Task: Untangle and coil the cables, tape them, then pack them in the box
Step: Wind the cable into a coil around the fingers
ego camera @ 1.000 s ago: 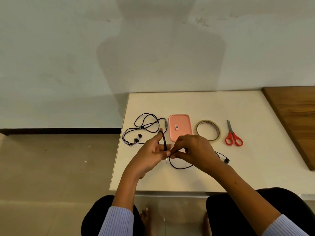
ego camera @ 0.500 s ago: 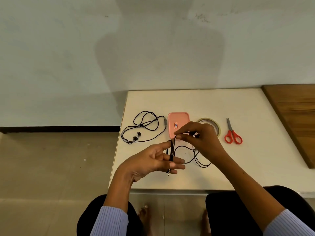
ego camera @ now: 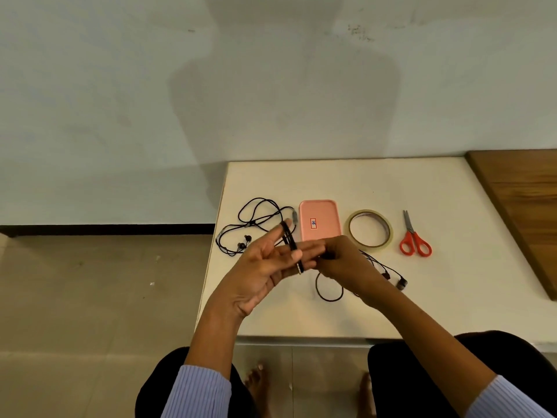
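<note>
My left hand (ego camera: 265, 267) is held above the white table, fingers straight, with a black earphone cable (ego camera: 289, 236) wound in turns around them and my thumb pinning it. My right hand (ego camera: 346, 263) pinches the same cable right at the left fingertips. The cable's free length loops on the table under my right wrist, and its earbud ends (ego camera: 401, 283) lie to the right. A second black earphone cable (ego camera: 256, 220) lies tangled at the table's left edge. The closed pink box (ego camera: 319, 220) sits behind my hands.
A roll of clear tape (ego camera: 388, 233) lies right of the box, and red-handled scissors (ego camera: 414, 242) right of that. A wooden board (ego camera: 527, 206) covers the table's right end. The white table (ego camera: 452, 297) ends just left of the tangled cable, with floor beyond.
My right hand has come back from near the tape roll to the left fingertips, bringing the cable with it. Another turn lies around my left fingers, and the loose loop is smaller.
</note>
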Demonstrator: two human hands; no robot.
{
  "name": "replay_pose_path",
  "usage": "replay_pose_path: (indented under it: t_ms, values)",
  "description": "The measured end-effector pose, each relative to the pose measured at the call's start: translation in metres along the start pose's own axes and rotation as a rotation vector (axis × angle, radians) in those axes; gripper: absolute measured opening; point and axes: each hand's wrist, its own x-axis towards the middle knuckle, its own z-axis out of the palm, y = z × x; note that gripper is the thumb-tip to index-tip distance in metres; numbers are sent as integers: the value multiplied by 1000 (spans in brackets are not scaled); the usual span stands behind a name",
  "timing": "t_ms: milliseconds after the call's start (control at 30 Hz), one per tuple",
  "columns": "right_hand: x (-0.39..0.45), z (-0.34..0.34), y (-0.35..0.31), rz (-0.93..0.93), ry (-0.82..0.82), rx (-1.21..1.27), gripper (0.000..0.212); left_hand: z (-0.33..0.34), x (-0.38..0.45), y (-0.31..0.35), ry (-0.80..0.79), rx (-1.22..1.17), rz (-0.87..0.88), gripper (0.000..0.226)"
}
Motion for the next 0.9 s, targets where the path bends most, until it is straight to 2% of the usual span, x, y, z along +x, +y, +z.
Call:
replay_pose_path:
  t_ms: [67,133,200,267,333,467,600,767,900]
  values:
    - [-1,5,-1,-6,-47,-39,14,-3,3,2,129,-67,76,71]
    - [0,10,0,-51,-52,-146,13,-5,5,3,253,-42,94,67]
    - [0,14,3,-124,15,-405,15,-8,7,-3,387,188,37,71]
    - [-1,17,2,-186,66,-632,15,-9,9,-12,453,481,-32,77]
    - [-1,18,2,-228,83,-691,15,-13,11,-17,461,592,-67,80]
    - [3,9,-1,-331,174,-629,11,-18,6,-14,323,620,-173,80]
    - [4,2,0,-271,231,-400,10,-14,-5,-10,66,549,-321,71]
    - [8,-1,-4,-234,234,-177,8,-5,-12,2,-75,411,-322,51]
    - [7,-7,-6,-212,237,-5,9,-5,-14,6,-155,326,-304,54]
